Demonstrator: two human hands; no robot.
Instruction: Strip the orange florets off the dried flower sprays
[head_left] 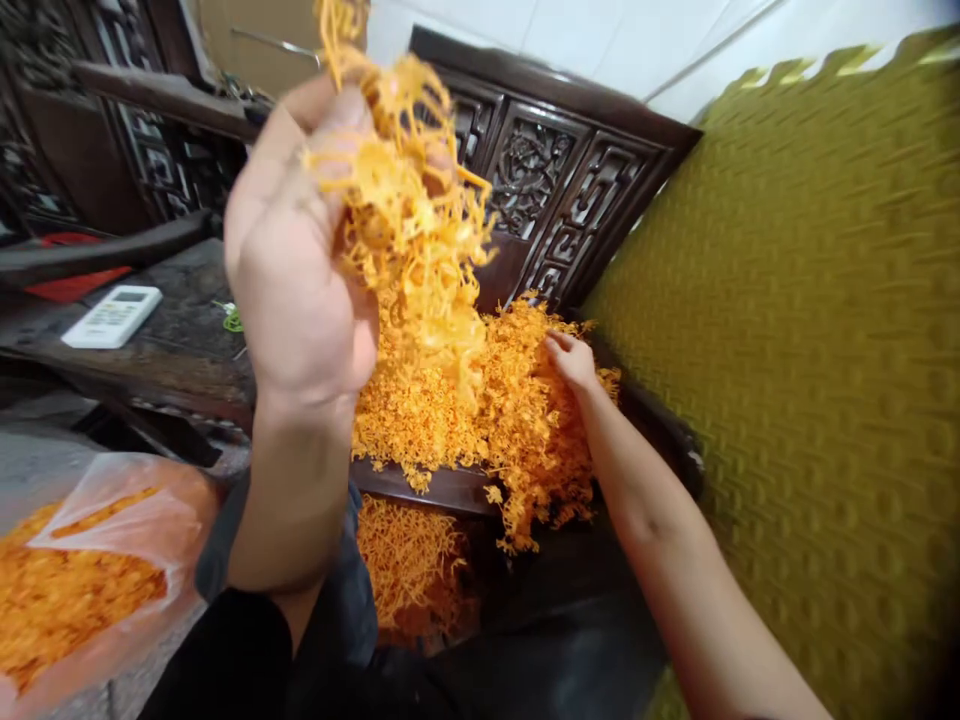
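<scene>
My left hand (300, 250) is raised close to the camera, its fingers closed on a tangled cluster of orange plastic pieces (412, 200) with thin, branching stems. The cluster hangs down in front of the heap and looks blurred. Lower and to the right, my right hand (571, 358) is at the edge of a large heap of similar orange pieces (525, 400). Its fingers are bent together against the heap, and the fingertips are partly hidden among the pieces. Small loose pieces (412, 420) lie to the left of the heap on a dark wooden seat (435, 488).
Thin orange stems (412, 560) lie below the seat's edge. A clear plastic bag (150, 500) of orange pieces stands at lower left. On a dark wooden table (187, 280) rests a white remote control (112, 316). A yellow-green foam mat (810, 300) stands upright at right.
</scene>
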